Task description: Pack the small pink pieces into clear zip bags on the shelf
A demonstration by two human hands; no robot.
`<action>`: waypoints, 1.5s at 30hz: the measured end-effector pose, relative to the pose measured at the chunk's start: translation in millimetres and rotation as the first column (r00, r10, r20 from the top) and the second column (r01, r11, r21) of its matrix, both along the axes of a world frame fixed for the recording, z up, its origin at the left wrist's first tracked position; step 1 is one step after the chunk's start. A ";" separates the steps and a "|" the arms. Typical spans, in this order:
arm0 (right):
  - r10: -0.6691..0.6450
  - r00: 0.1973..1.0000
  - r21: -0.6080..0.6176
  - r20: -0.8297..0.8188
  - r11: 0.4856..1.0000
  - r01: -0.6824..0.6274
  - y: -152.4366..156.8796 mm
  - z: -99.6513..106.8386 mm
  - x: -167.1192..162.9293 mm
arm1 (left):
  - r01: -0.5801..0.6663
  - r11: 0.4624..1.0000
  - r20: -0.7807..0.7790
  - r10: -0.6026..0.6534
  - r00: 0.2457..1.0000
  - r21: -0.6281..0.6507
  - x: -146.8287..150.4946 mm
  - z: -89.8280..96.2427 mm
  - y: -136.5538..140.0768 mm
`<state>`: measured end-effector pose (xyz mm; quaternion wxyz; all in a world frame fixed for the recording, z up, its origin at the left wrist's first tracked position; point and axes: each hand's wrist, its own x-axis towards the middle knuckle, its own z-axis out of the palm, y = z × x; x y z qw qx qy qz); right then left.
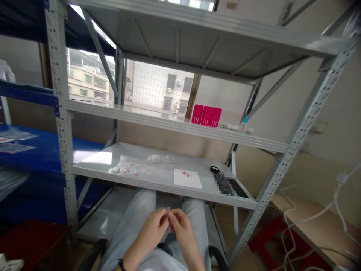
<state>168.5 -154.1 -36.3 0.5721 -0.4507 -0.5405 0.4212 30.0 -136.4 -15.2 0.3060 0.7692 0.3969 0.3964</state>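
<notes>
Over my lap, my left hand (155, 224) and my right hand (180, 222) meet with fingertips pinched together. Between them is a small clear plastic bag (168, 229), mostly hidden by the fingers; whether anything is inside cannot be made out. In front of the hands, on the grey shelf (158, 173), lies a white sheet of paper (187, 181) with several small pink pieces (186, 174) on it. To the left are clear bags with pink bits inside (128, 169). Farther back rests a pile of clear bags (160, 159).
A black object (214, 169) and a blurred-out item (224, 183) lie at the shelf's right end. Three pink boxes (207, 115) and a blue-capped bottle (244, 123) stand on the shelf above. A metal upright (60, 113) rises at left; white cables (290, 222) hang at right.
</notes>
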 end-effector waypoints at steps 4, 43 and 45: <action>-0.013 1.000 0.021 0.007 1.000 0.012 -9.3 2.9 -3.4 | 0.016 0.995 -0.012 -0.015 1.000 0.103 -1.3 4.4 -11.8; -0.208 0.794 0.200 0.571 0.973 0.111 21.0 2.9 1.0 | -0.187 0.975 -0.230 0.211 0.950 0.123 5.5 -27.7 42.1; -0.216 0.805 0.222 0.552 0.969 0.107 17.0 8.1 -0.8 | -0.173 0.977 -0.223 0.198 0.955 0.125 4.3 -24.8 37.7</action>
